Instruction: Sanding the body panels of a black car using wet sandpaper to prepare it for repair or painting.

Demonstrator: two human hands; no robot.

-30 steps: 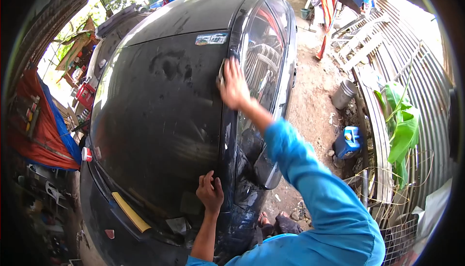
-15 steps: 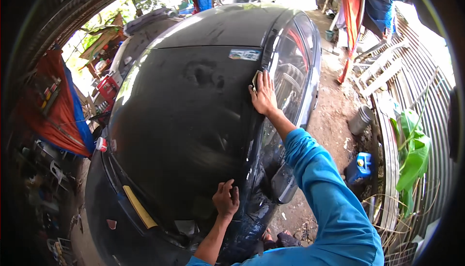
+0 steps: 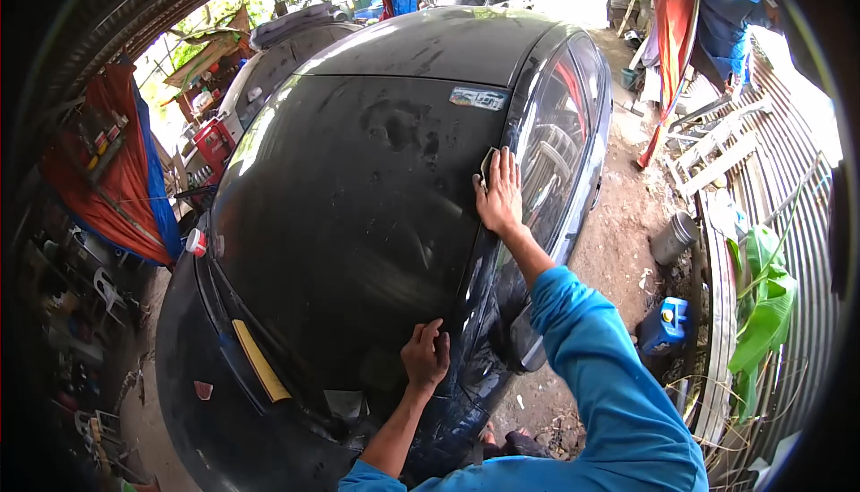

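Observation:
A dark car fills the middle, with its windshield (image 3: 340,214) dull and smudged with dust. My right hand (image 3: 502,198) lies with fingers stretched flat on the pillar beside the windshield. Under its fingers is a small folded sheet, apparently sandpaper (image 3: 486,166), with one edge showing. Lower down, my left hand (image 3: 425,355) rests by the windshield's near right corner, fingers loosely bent and slightly apart, nothing visible in them. A side mirror (image 3: 527,341) juts out below my right forearm.
On the hood side lie a yellow strip (image 3: 260,362), a small reddish piece (image 3: 204,391) and a red-and-white container (image 3: 196,242). To the right stand a metal bucket (image 3: 674,238) and a blue jug (image 3: 665,325). Orange-blue tarps (image 3: 112,165) hang at left; corrugated sheeting borders the right.
My right hand has slid a little down along the pillar toward me, the folded sheet moving with it. My left hand stays near the windshield corner. The view has shifted slightly.

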